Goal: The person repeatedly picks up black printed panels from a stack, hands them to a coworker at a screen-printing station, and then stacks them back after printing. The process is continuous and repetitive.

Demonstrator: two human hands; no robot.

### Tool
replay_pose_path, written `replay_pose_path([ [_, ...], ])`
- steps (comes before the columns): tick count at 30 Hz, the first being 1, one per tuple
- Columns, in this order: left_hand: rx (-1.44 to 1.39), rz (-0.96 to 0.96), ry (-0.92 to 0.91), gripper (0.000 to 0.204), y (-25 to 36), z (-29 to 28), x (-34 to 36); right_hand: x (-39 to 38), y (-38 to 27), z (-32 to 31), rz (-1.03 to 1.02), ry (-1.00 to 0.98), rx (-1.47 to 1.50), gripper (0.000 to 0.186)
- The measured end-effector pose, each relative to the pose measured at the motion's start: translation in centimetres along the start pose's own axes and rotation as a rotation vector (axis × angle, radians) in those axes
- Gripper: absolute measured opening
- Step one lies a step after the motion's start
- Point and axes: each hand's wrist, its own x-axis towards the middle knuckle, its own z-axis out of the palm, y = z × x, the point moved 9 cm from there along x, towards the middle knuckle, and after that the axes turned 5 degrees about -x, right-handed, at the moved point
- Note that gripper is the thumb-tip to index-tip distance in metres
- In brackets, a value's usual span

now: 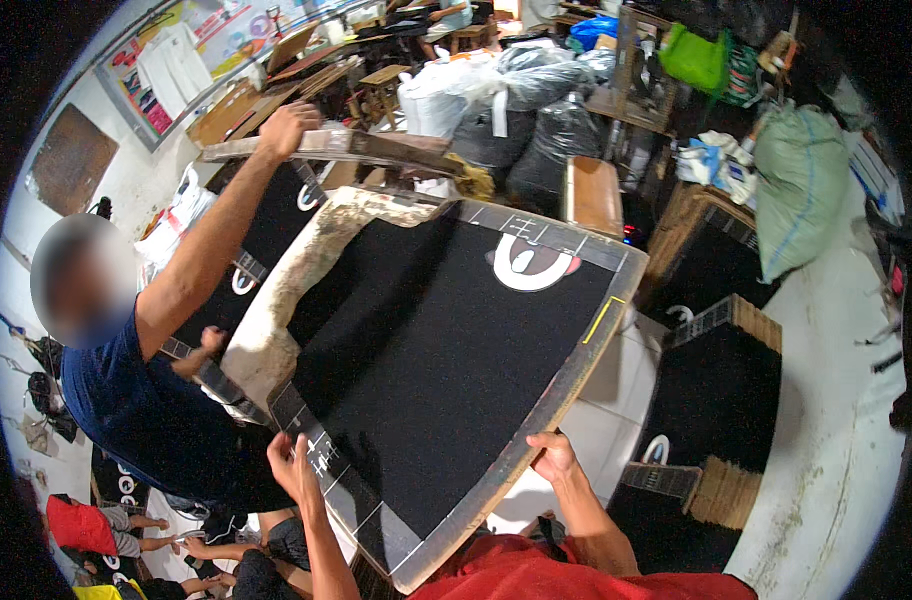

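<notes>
the right hand [553, 456] pinches the near right edge of a large board [566, 375], thumb on top and fingers curling beneath. the board lies to the left of that grip, reaching away from the body and spreading between both hands. the left hand [294, 466] is at its lower left edge, beside a marked dark strip [321, 455]; whether those fingers close on it, i cannot tell. black cloth [446, 350] covers the board's middle, a white oval print [529, 264] near the far edge, well apart from either hand. at left, a co-worker's raised hand [288, 130] touches another board [361, 146].
</notes>
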Motion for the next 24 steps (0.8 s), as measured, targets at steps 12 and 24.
replay_pose_path([
  [12,0.049,0.595,-0.748,0.053,26.5,34.9,-11.4,-29.4,-12.5,-9.6,-0.5,0.021,0.017,0.047],
  [24,-0.166,0.41,-1.175,0.033,46.9,48.8,-16.5,-33.5,-13.9,-19.1,-0.758,0.229,-0.423,0.053],
])
